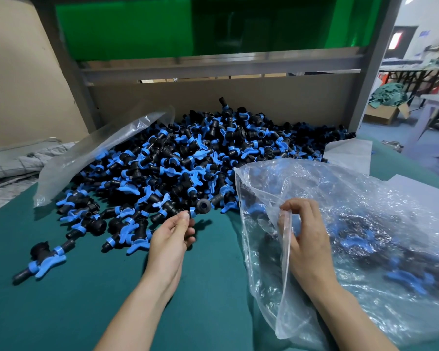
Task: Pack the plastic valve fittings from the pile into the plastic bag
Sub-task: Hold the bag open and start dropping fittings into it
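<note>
Left hand (171, 239) is at the near edge of the pile (188, 153), its fingers (184, 219) pinched together on the black stub of one valve fitting (202, 205), round open end facing up and just clear of its neighbours. That looks like a one-piece pick: taking it by the narrow end leaves the blue butterfly handle free, so it should not snag. Over on the right, the right hand (306, 234) has thumb and fingers (293, 209) clamped on the rim of the plastic bag (380, 198), lifting the film so the mouth gapes toward the pile. The bag is limp and would likely close on itself if let go. Its opening sits just beside the pile's near right corner, so the carry across is short. Inside, toward the right, a blurred heap of packed fittings (411, 279) shows through the crinkled wall, so the bag is partly loaded, though the pile on the green table (112, 287) is far bigger and most of the job remains. A second clear plastic sheet (94, 153) drapes over the pile's far left side. One stray fitting (42, 259) lies alone at near left, well apart from the rest. The next move, I'd judge, is a swing right and a drop through that held-open mouth; the risk is the handle catching the slack rim.
</note>
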`<state>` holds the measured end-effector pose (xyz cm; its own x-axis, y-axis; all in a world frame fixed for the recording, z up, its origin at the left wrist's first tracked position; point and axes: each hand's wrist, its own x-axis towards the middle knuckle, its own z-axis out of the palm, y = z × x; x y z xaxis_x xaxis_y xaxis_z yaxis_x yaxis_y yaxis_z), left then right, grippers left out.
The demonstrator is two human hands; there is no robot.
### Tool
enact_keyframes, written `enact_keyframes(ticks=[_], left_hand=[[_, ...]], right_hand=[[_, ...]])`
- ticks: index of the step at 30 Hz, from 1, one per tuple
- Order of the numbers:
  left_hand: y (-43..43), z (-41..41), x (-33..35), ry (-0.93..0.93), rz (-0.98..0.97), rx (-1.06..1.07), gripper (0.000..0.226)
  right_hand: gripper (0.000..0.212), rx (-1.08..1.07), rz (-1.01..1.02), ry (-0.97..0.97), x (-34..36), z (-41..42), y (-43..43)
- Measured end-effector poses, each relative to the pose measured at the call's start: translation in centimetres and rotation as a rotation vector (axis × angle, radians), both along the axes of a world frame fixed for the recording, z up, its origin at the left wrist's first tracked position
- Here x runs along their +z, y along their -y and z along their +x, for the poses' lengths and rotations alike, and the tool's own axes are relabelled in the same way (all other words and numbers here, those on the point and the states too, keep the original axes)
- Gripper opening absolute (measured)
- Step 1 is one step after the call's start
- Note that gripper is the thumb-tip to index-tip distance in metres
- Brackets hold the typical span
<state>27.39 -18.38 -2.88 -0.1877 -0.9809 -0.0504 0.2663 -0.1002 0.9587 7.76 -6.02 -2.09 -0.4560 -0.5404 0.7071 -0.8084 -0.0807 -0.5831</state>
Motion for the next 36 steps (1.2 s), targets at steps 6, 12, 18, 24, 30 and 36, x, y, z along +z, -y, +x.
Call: enact_keyframes(ticks=[6,12,18,24,30,36], left_hand=[[-0.2,0.1,0.3,-0.022,0.01,-0.021,0.03],[-0.3,0.3,0.8,-0.101,0.093,-0.002,0.034],[-0.3,0.3,0.6,-0.042,0.024,-0.023,0.034],[-3.0,-0.8,1.3,0.221,-0.339,-0.2,0.019],[-5.8,-4.5,2.6,0.263,-0.48,-0.245,0.012],[-7.5,-11.2,5.9,0.017,-0.114,-0.42,0.026]], right_hand=[[0.016,0.005,0.008,0.005,0.1,0.0,0.0],[0.017,0.0,0.013,0.006,0.0,0.0,-0.1],[0.023,0.003,0.004,0.007,0.1,0.1,0.0],[0.012,0.01,-0.083,0.041,1.1,0.4,-0.6],[0.013,0.056,-0.148,-0.03,3.1,1.2,-0.9],[0.017,0.074,-0.147,-0.135,5.3,0.6,-1.9]])
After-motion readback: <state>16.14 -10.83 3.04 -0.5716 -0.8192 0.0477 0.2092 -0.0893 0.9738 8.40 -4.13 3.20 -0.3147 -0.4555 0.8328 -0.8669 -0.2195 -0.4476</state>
